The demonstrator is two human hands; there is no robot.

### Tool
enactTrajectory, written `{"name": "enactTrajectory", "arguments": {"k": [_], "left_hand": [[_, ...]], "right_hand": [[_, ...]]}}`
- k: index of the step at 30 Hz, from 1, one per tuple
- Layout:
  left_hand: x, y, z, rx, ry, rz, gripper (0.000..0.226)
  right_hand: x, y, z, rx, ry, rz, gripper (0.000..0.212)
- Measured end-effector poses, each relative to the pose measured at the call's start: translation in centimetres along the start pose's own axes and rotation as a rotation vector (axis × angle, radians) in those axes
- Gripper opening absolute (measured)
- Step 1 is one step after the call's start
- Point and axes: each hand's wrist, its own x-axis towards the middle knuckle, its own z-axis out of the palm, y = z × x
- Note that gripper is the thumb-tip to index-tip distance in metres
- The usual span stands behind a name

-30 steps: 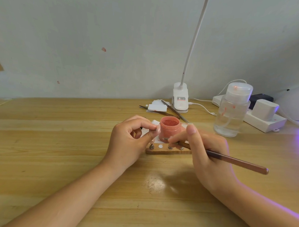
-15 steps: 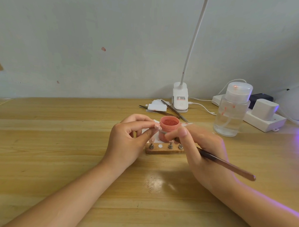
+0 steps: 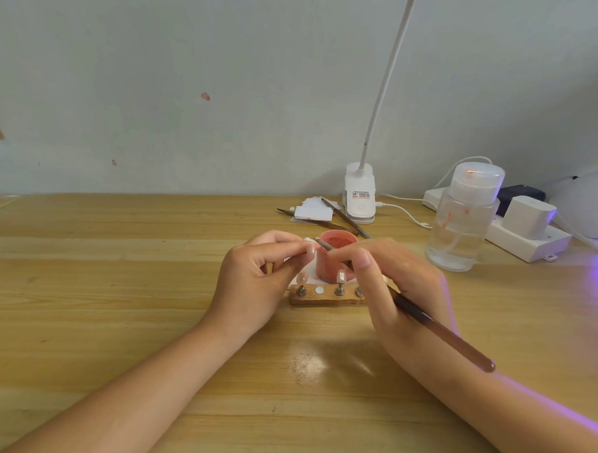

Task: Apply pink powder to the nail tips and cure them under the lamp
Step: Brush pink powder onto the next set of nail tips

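Note:
An open jar of pink powder (image 3: 334,258) stands at mid-table behind a small wooden nail-tip stand (image 3: 322,297). The stand carries nail tips on metal pegs, one at its left end (image 3: 302,279) and one in the middle (image 3: 341,277). My left hand (image 3: 254,286) pinches a small nail tip (image 3: 311,250) between thumb and forefinger, just left of the jar. My right hand (image 3: 397,292) grips a brown brush (image 3: 440,335) like a pen. The brush's bristle end reaches up to the pinched tip over the jar's rim.
A white curing lamp (image 3: 589,204) glows purple at the far right edge. Nearby stand a clear pump bottle (image 3: 462,219), a white power strip with a plug (image 3: 527,233), a clip lamp's base (image 3: 359,194), and spare brushes on white pads (image 3: 317,213).
My right hand has swung the brush up: its bristle end rose from beside the stand to the nail tip in my left hand. The handle's end dropped lower right. My left hand barely moved.

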Motion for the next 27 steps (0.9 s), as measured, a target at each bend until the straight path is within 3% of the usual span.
{"name": "enactTrajectory", "arguments": {"k": [4, 8, 13, 17, 22, 27], "left_hand": [[0.01, 0.0, 0.02, -0.008, 0.004, -0.007, 0.017], [0.03, 0.09, 0.07, 0.006, 0.004, 0.01, 0.02], [0.0, 0.09, 0.05, -0.001, 0.008, -0.016, 0.021], [-0.02, 0.2, 0.06, 0.02, 0.005, 0.006, 0.02], [0.02, 0.16, 0.04, 0.021, 0.021, -0.036, 0.021], [0.0, 0.48, -0.17, 0.019, -0.004, -0.021, 0.014]], "right_hand": [[-0.27, 0.05, -0.16, 0.074, -0.02, 0.051, 0.046], [0.04, -0.03, 0.0, -0.042, -0.014, -0.027, 0.033], [-0.13, 0.07, -0.16, -0.001, -0.033, -0.023, 0.045], [0.08, 0.08, 0.03, -0.081, -0.006, -0.023, 0.035], [-0.3, 0.22, -0.45, 0.037, -0.016, 0.01, 0.053], [-0.02, 0.46, -0.73, 0.15, 0.101, 0.1, 0.042]]}}
